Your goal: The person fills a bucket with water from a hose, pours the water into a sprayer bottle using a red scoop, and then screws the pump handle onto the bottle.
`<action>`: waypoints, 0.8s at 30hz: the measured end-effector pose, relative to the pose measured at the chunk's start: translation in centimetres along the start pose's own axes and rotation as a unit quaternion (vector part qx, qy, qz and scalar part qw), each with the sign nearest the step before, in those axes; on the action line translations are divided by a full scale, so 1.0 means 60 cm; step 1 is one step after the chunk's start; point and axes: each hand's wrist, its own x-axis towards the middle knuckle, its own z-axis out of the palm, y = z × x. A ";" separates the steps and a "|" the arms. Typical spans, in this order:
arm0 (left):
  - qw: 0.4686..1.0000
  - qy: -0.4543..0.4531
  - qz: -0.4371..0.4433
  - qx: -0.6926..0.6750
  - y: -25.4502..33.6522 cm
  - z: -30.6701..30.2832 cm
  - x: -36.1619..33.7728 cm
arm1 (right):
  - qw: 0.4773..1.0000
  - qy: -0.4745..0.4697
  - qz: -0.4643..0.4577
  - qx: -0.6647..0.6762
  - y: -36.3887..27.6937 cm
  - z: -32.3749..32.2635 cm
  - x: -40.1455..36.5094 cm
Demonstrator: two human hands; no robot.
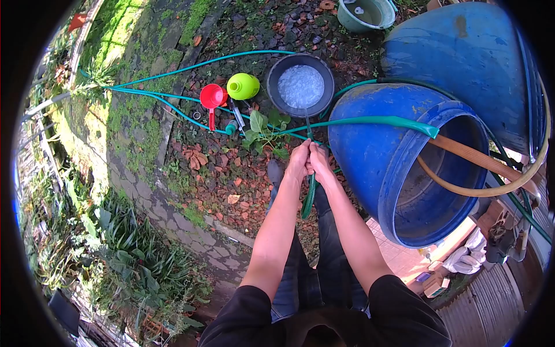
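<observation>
Both my hands are closed around a green garden hose [309, 199], close together in front of my legs. My left hand [298, 160] and my right hand [319, 159] meet near its end. A stream of water runs from the hose into a dark round basin [272, 78] on the ground ahead, where the water is churned white. Left of the basin stand a yellow-green plastic bottle [243, 86] and a red dipper [213, 96]. A small leafy plant [259, 134] grows just beyond my hands.
A large blue barrel [361, 136] lies on its side at my right, with a brown hose [480, 159] at its mouth. Behind it is another blue barrel [451, 52]. A pale green bucket [352, 23] holds water. Green hoses [156, 75] cross the stony ground.
</observation>
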 end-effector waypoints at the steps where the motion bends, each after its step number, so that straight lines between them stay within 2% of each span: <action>1: 1.000 -0.015 -0.001 0.002 -0.001 -0.004 0.005 | 1.000 0.004 -0.001 0.013 -0.005 0.006 -0.005; 9: 0.997 -0.068 -0.015 0.013 0.003 -0.022 0.009 | 1.000 -0.017 0.012 0.000 0.000 -0.005 0.000; 12: 1.000 -0.012 0.000 -0.001 -0.002 -0.006 0.003 | 1.000 -0.025 0.017 -0.006 0.002 -0.007 0.003; 24: 1.000 -0.004 0.004 -0.014 -0.013 -0.016 0.029 | 0.998 -0.042 0.030 0.043 -0.008 0.001 -0.010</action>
